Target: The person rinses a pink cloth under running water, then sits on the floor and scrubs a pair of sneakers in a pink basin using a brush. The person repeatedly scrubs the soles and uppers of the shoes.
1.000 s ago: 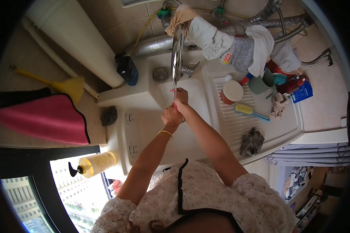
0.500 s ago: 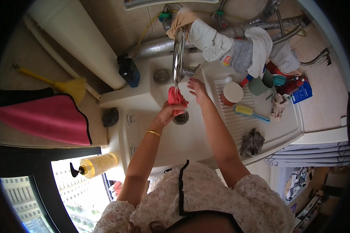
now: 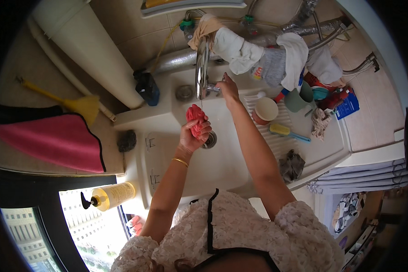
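Bunched in my left hand [image 3: 192, 137] is a wet, coral-red cloth [image 3: 196, 114], with my fingers wrapped round its lower part. It sits under the tall chrome faucet [image 3: 201, 68], over the white sink basin [image 3: 229, 170]. A thin stream of water runs from the spout beside the cloth. My right hand [image 3: 230, 91] grips the faucet handle [image 3: 212, 87] on the spout's right side; part of the handle is hidden by the fingers. Below my left hand, the round metal drain [image 3: 210, 140] is partly covered.
Socks [image 3: 240, 47] drape over a pipe behind the faucet. On the ribbed drainboard to the right are a cup [image 3: 264, 111], a blue-handled brush [image 3: 289, 132], a grey-green mug [image 3: 299, 99] and a dark crumpled cloth [image 3: 292, 165]. A yellow pump bottle [image 3: 115, 196] stands at left.
My right hand has moved up from beside the spout onto the faucet handle. My left hand has shifted slightly left with the cloth, now squeezed more compactly. The water stream looks thinner.
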Demonstrator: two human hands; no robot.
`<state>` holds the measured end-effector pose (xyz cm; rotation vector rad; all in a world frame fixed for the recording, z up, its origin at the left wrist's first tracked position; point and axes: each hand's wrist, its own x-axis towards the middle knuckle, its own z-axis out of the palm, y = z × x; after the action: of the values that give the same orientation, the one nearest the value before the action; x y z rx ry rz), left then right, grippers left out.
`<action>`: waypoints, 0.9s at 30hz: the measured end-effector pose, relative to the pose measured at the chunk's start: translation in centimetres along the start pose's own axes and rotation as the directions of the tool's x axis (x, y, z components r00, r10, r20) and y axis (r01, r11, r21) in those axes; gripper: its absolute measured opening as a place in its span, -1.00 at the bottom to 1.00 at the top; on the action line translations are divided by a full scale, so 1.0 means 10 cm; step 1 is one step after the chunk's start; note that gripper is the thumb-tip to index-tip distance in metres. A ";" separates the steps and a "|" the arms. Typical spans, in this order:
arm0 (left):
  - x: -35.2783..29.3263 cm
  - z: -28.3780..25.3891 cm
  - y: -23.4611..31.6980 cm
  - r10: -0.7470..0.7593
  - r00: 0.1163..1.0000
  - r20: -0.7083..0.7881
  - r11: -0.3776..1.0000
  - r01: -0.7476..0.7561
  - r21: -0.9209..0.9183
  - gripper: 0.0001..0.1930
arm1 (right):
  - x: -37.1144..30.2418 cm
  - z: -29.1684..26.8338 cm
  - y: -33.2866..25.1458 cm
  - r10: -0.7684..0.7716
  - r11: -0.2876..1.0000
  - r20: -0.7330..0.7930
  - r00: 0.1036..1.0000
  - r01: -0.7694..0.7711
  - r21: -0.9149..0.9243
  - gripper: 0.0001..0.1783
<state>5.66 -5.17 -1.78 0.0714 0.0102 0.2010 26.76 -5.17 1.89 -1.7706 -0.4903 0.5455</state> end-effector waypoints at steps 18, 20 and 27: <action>-0.56 0.06 -0.40 -0.083 0.884 -0.459 0.954 0.203 0.218 -0.78 | -1.21 0.31 0.23 -0.015 0.777 0.923 0.385 -0.576 0.253 -0.69; -0.54 -0.07 -0.39 -0.008 0.811 -0.585 0.846 0.317 0.428 -0.78 | -1.22 0.43 0.35 0.059 0.904 0.851 0.522 -0.390 0.176 -0.74; -0.49 -0.81 -0.69 0.734 0.540 -0.411 -0.305 0.803 0.512 -0.71 | -1.40 0.88 1.26 -0.037 0.957 0.265 0.963 0.110 -0.267 -0.76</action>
<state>2.12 -12.32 -10.35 2.0141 1.4687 -0.0055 10.93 -9.71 -10.73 -1.9496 -0.8478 0.6847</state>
